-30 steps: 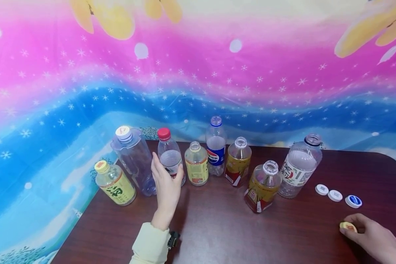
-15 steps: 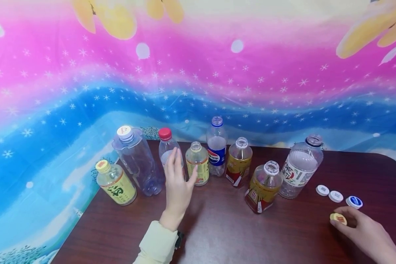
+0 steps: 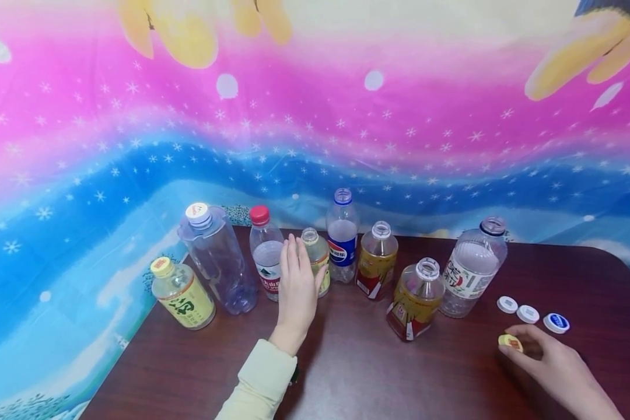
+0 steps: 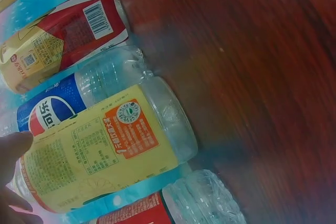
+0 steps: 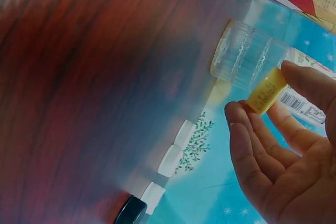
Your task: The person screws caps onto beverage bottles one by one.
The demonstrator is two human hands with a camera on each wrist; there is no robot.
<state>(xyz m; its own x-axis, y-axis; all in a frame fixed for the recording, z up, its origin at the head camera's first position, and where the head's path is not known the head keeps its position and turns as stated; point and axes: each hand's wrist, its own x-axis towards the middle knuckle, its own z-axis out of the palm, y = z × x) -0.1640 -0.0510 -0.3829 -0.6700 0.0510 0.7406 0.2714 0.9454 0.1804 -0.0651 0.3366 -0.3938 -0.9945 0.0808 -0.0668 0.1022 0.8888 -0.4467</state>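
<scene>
My left hand (image 3: 299, 286) reaches up by an uncapped bottle with a yellow label (image 4: 100, 150), partly hidden behind it in the head view. Its fingers are fairly straight, and the thumb (image 4: 13, 156) overlaps the bottle's upper label in the left wrist view. My right hand (image 3: 551, 361) pinches a yellow bottle cap (image 5: 266, 91) between thumb and fingers, raised over the table's right side. Left of the left hand stands a red-capped water bottle (image 3: 266, 262); to its right is an uncapped Pepsi bottle (image 3: 342, 242).
Two uncapped bottles with gold and red labels (image 3: 377, 262) and a large clear bottle (image 3: 472, 268) stand further right. Several loose caps (image 3: 528, 314) lie beside them, including a black cap (image 5: 131, 211). At left are a tall white-capped bottle (image 3: 220, 262) and a yellow-capped bottle (image 3: 184, 297).
My left hand has moved right, from the red-capped bottle to the uncapped yellow-labelled one. My right hand has carried the yellow cap leftward, away from the loose caps.
</scene>
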